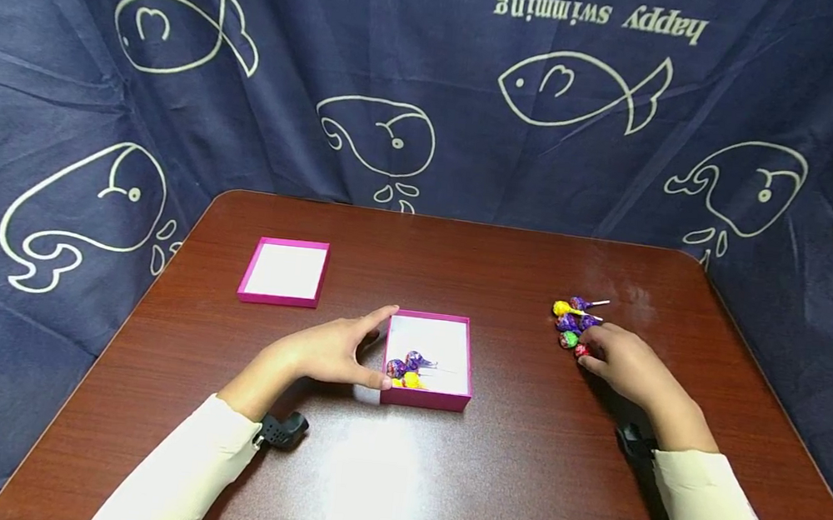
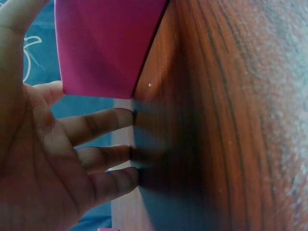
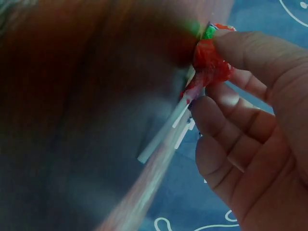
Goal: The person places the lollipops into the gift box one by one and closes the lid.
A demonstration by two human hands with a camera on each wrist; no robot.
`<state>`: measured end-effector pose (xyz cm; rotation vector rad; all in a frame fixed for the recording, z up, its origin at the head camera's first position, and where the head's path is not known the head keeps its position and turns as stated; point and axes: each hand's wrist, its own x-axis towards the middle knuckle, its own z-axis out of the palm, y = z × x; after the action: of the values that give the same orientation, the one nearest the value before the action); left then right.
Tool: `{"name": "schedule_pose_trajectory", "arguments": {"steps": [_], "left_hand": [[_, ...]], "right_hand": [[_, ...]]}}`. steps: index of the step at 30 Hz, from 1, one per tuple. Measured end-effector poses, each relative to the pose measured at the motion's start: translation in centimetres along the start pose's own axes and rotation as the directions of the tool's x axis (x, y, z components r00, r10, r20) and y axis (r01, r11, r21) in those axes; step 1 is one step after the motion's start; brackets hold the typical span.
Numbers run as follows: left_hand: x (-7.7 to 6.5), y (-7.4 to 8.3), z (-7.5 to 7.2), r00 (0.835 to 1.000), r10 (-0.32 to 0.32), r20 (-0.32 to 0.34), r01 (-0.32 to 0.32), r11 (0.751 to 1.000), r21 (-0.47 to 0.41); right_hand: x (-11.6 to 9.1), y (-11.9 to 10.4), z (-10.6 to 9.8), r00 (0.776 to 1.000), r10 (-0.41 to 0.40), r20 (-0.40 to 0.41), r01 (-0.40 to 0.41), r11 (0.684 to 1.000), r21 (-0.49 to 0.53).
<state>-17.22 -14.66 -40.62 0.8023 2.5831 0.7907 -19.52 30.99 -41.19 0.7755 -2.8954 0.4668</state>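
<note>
My left hand [image 1: 336, 351] spans the left side of a pink open box [image 1: 471, 366], thumb at its near corner and index finger at its far corner. In the left wrist view the other fingers stretch down to the table beside the pink wall [image 2: 108, 53]. Purple lollipops [image 1: 414, 360] and yellow lollipops [image 1: 412, 380] lie inside at the near left. Over on the right, my right hand [image 1: 625, 360] pinches a red-wrapped lollipop [image 3: 207, 67] between thumb and fingers, its white stick pointing away. Beside it lie a green lollipop [image 1: 569, 340], a yellow lollipop [image 1: 561, 308] and several purple lollipops [image 1: 568, 322].
A shallow pink lid [image 1: 284, 271] with a white inside lies at the back left of the brown table [image 1: 502, 469]. Dark blue cloth [image 1: 450, 62] with white fish drawings hangs behind the table. Dark wrist cameras [image 1: 283, 430] are strapped near both sleeves.
</note>
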Motion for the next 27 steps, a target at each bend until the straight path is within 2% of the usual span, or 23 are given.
{"name": "schedule_pose_trajectory", "arguments": {"steps": [13,19,27], "left_hand": [[-0.1,0.3,-0.2,1.000,0.010,0.000,-0.010,1.000,-0.016],[0.0,0.2,-0.3,1.000,0.022,-0.007,-0.022,1.000,-0.008],[0.0,0.1,-0.1,1.000,0.015,-0.001,-0.015,1.000,-0.005]], "right_hand": [[-0.1,-0.3,-0.4,1.000,-0.016,0.005,0.016,0.997,0.075],[0.2,-0.7,-0.8,0.998,-0.059,-0.022,0.061,0.994,0.095],[0.7,-1.8,-0.9,0.998,-0.063,0.011,0.061,0.991,0.121]]}}
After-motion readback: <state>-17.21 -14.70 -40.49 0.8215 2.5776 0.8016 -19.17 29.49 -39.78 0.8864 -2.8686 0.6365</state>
